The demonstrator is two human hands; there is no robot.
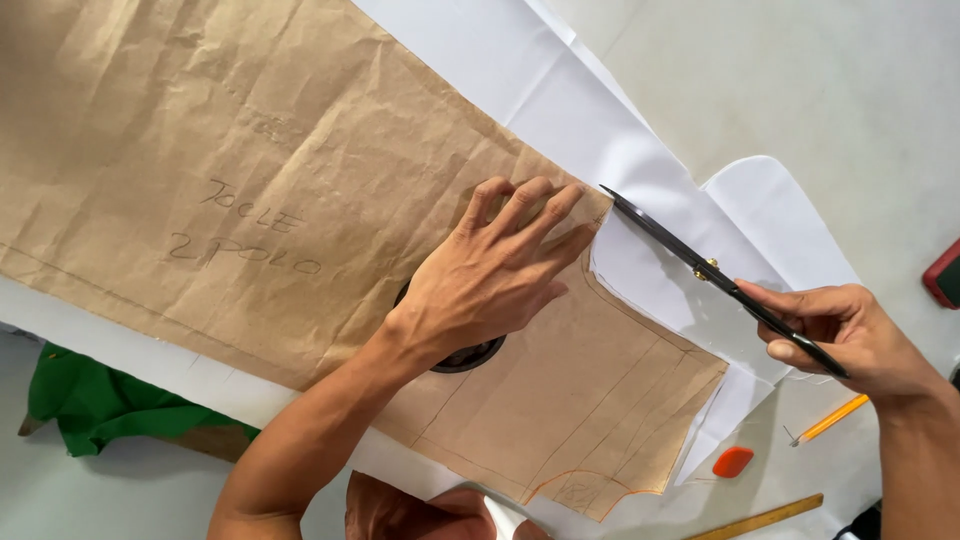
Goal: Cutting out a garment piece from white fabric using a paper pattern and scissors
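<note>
Our left hand (490,285) pressed flat, fingers spread, on the crinkly brown paper pattern (250,180) while our right hand (850,335) gripped the long black scissors (700,268); a slip could have cut the thin white cloth (600,130) crooked.

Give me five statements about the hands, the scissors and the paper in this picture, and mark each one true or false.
1. The left hand presses flat on the brown paper pattern. True.
2. The right hand holds a pencil. False: it holds black scissors; the yellow pencil lies on the table.
3. The scissor tip is at the edge of the pattern, near the left fingertips. True.
4. The sheet under the pattern is green. False: it is white fabric; a green cloth lies apart, beyond the far edge.
5. A small orange piece lies on the table near the pattern's corner. True.
</note>
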